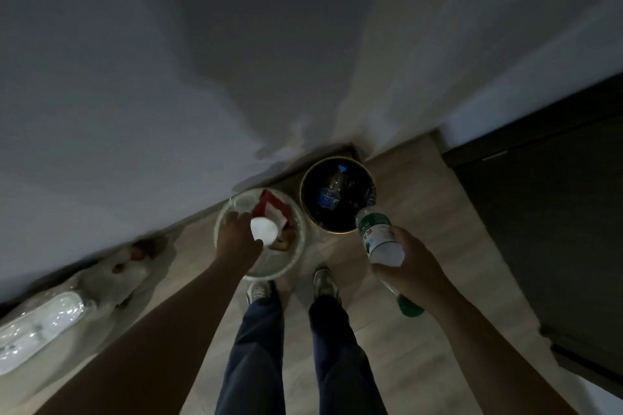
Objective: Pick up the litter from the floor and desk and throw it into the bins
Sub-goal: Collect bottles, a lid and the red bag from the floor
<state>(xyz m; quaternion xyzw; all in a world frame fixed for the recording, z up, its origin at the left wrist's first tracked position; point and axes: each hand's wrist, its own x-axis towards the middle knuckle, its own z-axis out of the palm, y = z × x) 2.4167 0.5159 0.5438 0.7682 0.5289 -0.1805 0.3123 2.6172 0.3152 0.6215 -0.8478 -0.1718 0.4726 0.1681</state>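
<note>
1. A pale wall [135, 77] and a wooden floor [421, 205] meet in a corner. A dark cabinet [556, 229] stands on the right, and a white plastic bag [50, 320] lies along the wall on the left.
2. Two bins sit side by side in the corner. The clear bin [296, 256] is on the left and the black bin [337, 231] on the right.
3. Some litter is already binned: a clear bottle with a blue label [332, 192] lies in the black bin, and a red and white wrapper [273, 209] in the clear one.
4. The right hand [411, 266] has its fingers wrapped round a green-labelled bottle [377, 236]. The bottle's base is over the black bin's rim and its green cap points back toward the person.
5. The left hand [236, 242] is over the clear bin. Its fingers appear closed on a white wad [264, 229], though blur hides the exact grip.
6. My judgement is that the task is well under way. Both pieces in hand still need dropping into the bins. Whether more litter remains on the floor or desk cannot be told from here.
</note>
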